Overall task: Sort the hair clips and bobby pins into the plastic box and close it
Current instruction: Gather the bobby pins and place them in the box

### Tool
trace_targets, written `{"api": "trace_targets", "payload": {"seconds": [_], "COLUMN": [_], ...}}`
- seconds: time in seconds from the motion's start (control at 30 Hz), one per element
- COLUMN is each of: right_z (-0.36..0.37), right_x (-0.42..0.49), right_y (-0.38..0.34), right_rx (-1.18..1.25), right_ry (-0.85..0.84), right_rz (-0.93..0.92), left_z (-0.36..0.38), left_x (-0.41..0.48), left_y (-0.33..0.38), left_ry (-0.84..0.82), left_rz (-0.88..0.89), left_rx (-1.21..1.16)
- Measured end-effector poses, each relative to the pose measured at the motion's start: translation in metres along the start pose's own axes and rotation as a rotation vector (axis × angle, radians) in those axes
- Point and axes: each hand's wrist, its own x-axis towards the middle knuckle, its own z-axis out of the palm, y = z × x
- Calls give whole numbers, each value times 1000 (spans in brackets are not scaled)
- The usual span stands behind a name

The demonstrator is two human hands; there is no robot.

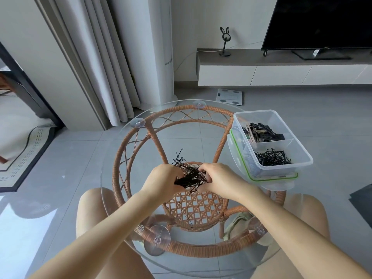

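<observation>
Your left hand (163,181) and right hand (220,180) both curl round one bundle of pins (191,175), squeezing it together over the worktop (120,158) so none scatter. The box (281,171) stands open to your right: pins in the near compartment, clips (263,131) in the far one.

— The bobby pins (191,177) between left hand (163,182) and right hand (217,178)?
— Black.
— The plastic box (281,171) beyond the right hand?
— Clear; its lid (269,180) is green-rimmed.
— Beneath the hands?
— Orange-brown wicker frame (197,208), lattice weave.
</observation>
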Motion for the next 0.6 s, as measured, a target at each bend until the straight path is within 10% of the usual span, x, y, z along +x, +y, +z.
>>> {"api": "trace_targets", "payload": {"seconds": [0.6], "right_z": [8], "right_x": [7], "right_y": [3], "right_rx": [-402], "right_ry": [181], "right_rz": [-89], "left_z": [-38], "left_x": [-2], "left_y": [-17], "left_ry": [98], "left_rz": [-129], "left_rx": [-210]}}
